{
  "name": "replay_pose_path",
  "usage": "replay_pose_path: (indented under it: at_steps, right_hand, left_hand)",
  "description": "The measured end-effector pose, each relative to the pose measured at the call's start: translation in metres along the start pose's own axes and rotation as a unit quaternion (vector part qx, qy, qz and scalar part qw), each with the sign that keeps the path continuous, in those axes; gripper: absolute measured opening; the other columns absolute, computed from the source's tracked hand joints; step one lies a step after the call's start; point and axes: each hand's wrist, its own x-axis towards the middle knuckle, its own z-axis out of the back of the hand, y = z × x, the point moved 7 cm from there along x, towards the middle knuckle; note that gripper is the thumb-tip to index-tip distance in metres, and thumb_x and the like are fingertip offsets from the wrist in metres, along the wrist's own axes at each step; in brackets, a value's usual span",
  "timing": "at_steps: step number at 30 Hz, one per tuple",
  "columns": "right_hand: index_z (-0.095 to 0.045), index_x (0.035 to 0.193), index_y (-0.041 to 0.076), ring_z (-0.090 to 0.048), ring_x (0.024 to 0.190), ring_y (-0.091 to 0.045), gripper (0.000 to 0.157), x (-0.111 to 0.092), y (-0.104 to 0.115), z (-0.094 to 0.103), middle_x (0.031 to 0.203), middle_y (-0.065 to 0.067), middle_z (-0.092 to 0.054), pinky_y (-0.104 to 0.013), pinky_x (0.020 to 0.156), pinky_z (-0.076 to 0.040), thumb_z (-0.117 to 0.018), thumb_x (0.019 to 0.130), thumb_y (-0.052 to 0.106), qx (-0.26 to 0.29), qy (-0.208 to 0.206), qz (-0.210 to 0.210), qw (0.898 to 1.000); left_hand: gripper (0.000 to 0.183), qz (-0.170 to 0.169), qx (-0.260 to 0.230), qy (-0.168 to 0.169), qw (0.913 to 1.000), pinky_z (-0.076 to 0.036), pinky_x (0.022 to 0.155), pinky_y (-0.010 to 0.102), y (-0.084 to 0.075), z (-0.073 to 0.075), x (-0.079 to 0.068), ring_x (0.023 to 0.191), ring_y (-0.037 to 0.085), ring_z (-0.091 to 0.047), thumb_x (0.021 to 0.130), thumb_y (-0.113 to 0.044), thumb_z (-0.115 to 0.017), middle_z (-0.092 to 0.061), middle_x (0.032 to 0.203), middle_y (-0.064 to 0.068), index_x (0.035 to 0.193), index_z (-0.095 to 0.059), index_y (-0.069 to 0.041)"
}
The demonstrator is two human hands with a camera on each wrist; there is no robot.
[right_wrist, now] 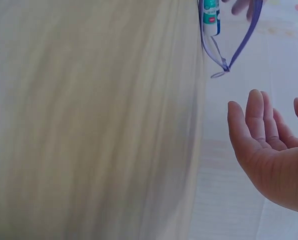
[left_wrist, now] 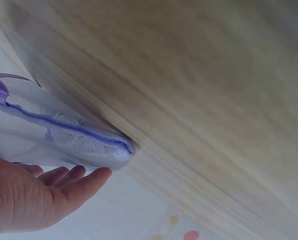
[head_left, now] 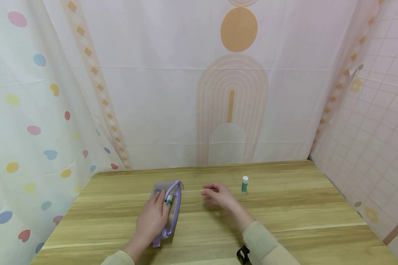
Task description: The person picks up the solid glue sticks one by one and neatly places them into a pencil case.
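Observation:
A mesh pencil pouch (head_left: 177,213) with purple zipper edging lies on the table, its mouth unzipped and facing right. My left hand (head_left: 152,217) holds its left side; the left wrist view shows fingers (left_wrist: 84,187) against the pale mesh (left_wrist: 64,130). Inside the mouth is a glue stick (head_left: 169,200) with a white cap and green label, also visible in the right wrist view (right_wrist: 211,17). My right hand (head_left: 219,195) hovers to the right of the pouch, fingers loosely bent and holding nothing. A second glue stick (head_left: 244,185) stands upright beyond the right forearm.
The wood-grain table (head_left: 285,206) ends at a patterned curtain (head_left: 162,110) behind. A dotted curtain (head_left: 26,147) hangs at the left and a grid-patterned one (head_left: 381,121) at the right. A black strap piece (head_left: 243,254) shows by the right sleeve.

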Motion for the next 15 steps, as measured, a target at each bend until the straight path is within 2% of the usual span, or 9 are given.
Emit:
replay_pose_path:
  at_steps: [9, 15]
  right_hand:
    - [-0.048, 0.132, -0.015, -0.065, 0.106, -0.035, 0.041, -0.007, 0.000, 0.012, 0.118, -0.027, -0.063, -0.049, 0.092, -0.053, -0.052, 0.103, 0.013, 0.011, 0.010, 0.011, 1.000]
    - [-0.049, 0.132, -0.014, -0.065, 0.104, -0.033, 0.040, -0.012, 0.001, 0.019, 0.116, -0.024, -0.064, -0.049, 0.092, -0.053, -0.052, 0.103, 0.013, 0.009, 0.003, 0.015, 1.000]
  left_hand:
    - [0.048, 0.002, -0.001, 0.005, 1.0000, -0.047, 0.093, 0.062, 0.001, -0.001, 0.001, 0.122, 0.052, -0.051, 0.101, -0.019, -0.041, -0.050, 0.140, 0.030, 0.143, -0.048, 0.003]
    - [0.049, 0.000, -0.002, 0.007, 1.0000, -0.046, 0.094, 0.063, 0.001, -0.001, 0.000, 0.122, 0.053, -0.050, 0.101, -0.019, -0.040, -0.049, 0.140, 0.031, 0.144, -0.048, 0.004]
